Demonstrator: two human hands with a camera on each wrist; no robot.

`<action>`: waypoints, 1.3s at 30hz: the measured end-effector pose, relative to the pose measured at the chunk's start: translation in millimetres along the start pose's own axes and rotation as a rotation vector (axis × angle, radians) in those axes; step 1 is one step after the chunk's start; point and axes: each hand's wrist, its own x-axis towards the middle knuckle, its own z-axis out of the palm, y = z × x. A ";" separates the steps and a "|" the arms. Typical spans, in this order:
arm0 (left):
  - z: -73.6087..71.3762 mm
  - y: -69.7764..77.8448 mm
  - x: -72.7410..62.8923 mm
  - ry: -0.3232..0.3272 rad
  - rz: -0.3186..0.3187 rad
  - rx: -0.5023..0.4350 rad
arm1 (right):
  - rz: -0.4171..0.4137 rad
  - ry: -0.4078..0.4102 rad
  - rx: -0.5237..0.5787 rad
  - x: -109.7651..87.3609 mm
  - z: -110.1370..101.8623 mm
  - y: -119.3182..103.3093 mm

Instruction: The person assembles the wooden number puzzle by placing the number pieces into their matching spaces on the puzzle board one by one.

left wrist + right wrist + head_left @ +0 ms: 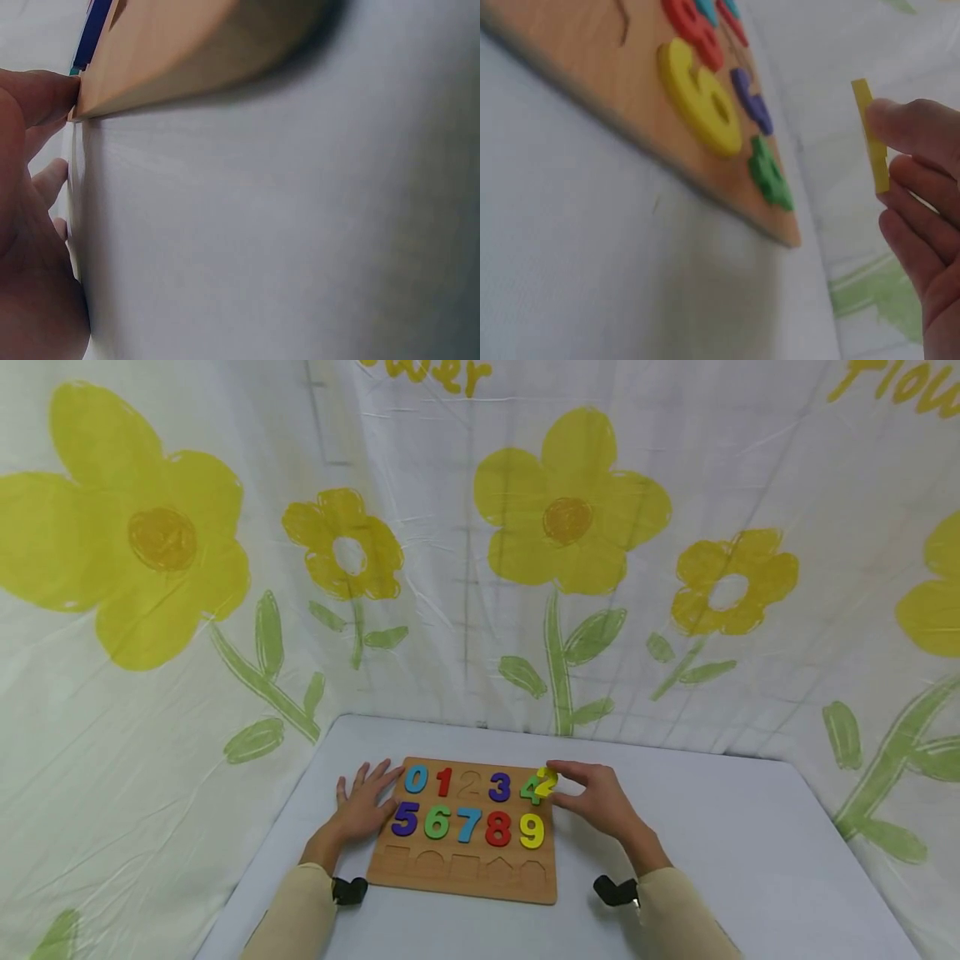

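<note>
A wooden number puzzle board (pixel 480 887) lies on the table. My right hand (pixel 597 793) pinches a yellow number 2 piece (pixel 548 782) between thumb and fingers, raised over the board's upper right corner. In the head view that piece partly covers the green 4 (pixel 529 790); the right wrist view shows the piece (pixel 871 139) edge-on, apart from the board. Between the red 1 (pixel 444 782) and the purple 3 (pixel 499 787) is a bare 2-shaped recess (pixel 470 784). At the board's left edge, my left hand (pixel 362 807) rests with fingers spread, its thumb touching the edge.
A lower row on the board holds a purple 5 (pixel 405 818), green 6, blue 7, red 8 and yellow 9 (pixel 532 832). Shape outlines run beneath it. The white table (pixel 720 835) extends around the board, and a flower-printed curtain (pixel 435 652) hangs behind.
</note>
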 end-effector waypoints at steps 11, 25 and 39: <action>0.5 0.6 -0.6 0.004 -0.004 -0.006 | -0.080 -0.021 0.019 30.5 24.2 -36.9; -0.6 0.8 -1.1 0.007 0.010 0.002 | -0.116 -0.077 0.045 63.3 68.4 -52.4; 0.8 -1.1 1.2 0.002 -0.005 0.019 | -0.017 -0.179 0.018 71.7 94.5 -54.4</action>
